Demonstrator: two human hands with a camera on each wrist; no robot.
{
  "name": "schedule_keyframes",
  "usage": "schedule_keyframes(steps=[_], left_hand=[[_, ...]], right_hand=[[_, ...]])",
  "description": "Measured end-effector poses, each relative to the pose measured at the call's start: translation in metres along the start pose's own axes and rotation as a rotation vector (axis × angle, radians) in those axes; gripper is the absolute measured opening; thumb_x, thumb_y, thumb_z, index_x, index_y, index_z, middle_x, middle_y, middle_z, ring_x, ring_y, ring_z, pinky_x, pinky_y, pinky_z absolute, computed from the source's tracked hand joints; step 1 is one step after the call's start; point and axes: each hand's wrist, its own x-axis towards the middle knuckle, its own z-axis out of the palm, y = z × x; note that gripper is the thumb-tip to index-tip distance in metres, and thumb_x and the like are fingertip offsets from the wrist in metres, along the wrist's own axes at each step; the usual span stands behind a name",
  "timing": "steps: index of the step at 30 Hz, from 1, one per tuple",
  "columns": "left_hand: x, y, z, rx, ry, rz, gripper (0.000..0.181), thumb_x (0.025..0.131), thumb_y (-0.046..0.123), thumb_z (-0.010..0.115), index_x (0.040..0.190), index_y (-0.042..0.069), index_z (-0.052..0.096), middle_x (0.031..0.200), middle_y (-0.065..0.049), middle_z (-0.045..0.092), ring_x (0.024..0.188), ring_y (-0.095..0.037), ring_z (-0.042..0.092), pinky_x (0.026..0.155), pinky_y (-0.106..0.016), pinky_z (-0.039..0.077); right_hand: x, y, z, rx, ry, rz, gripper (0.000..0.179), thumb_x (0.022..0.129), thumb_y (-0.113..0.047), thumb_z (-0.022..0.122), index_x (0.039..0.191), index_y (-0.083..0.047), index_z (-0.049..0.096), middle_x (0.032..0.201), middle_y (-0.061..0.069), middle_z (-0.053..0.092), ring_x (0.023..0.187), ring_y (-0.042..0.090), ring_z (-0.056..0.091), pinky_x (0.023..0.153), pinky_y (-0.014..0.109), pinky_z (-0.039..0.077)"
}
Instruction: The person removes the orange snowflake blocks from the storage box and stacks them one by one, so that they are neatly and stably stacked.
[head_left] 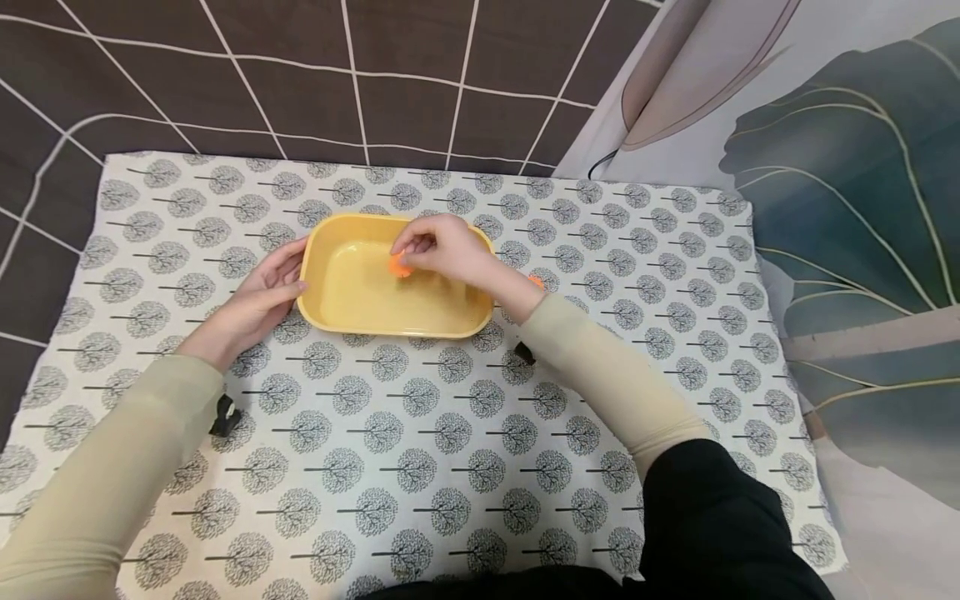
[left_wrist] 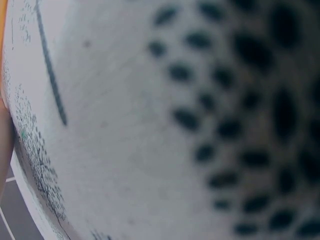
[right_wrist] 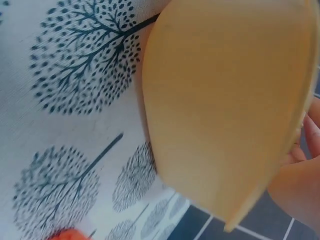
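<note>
A yellow rectangular plastic tub (head_left: 360,287) with rounded corners sits on the patterned cloth. My right hand (head_left: 446,246) reaches in over its right side, pinching a small bright orange piece (head_left: 401,265) between thumb and fingers; the fingers cover part of it, so its exact kind is hidden. At the tub's left end, my left hand (head_left: 262,292) rests against the outside, thumb and fingertips right at the rim. The right wrist view shows the tub's outer wall (right_wrist: 225,110) up close, with part of the right hand (right_wrist: 295,175) beyond its rim.
A second orange piece (head_left: 537,282) lies on the cloth (head_left: 420,508) right of the tub, partly behind the right forearm. Black wrist-camera parts (head_left: 225,415) show below the left sleeve. Dark gridded fabric (head_left: 300,92) rises behind, and a leaf-patterned curtain (head_left: 862,208) hangs at right.
</note>
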Motion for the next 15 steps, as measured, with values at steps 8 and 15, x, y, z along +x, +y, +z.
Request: schedule_keyframes(steps=[8,15], left_hand=[[0.0,0.0,0.0,-0.023,-0.002,-0.003,0.071,0.101,-0.01,0.054,0.164,0.014,0.033,0.18,-0.012,0.009,0.151,-0.001,0.04,0.128,-0.018,0.034],[0.0,0.001,0.001,-0.033,0.003,-0.006,0.072,0.101,-0.011,0.054,0.165,0.014,0.032,0.18,-0.011,0.009,0.153,-0.002,0.038,0.13,-0.019,0.03]], right_hand=[[-0.025,0.013,-0.024,0.073,0.06,0.013,0.016,0.093,0.001,0.077,0.108,0.001,0.078,0.103,0.015,0.077,0.089,0.016,0.065,0.084,0.02,0.059],[-0.049,0.028,-0.044,0.13,0.115,0.081,0.015,0.093,0.0,0.078,0.108,0.002,0.077,0.099,0.011,0.077,0.084,0.012,0.065,0.078,0.017,0.059]])
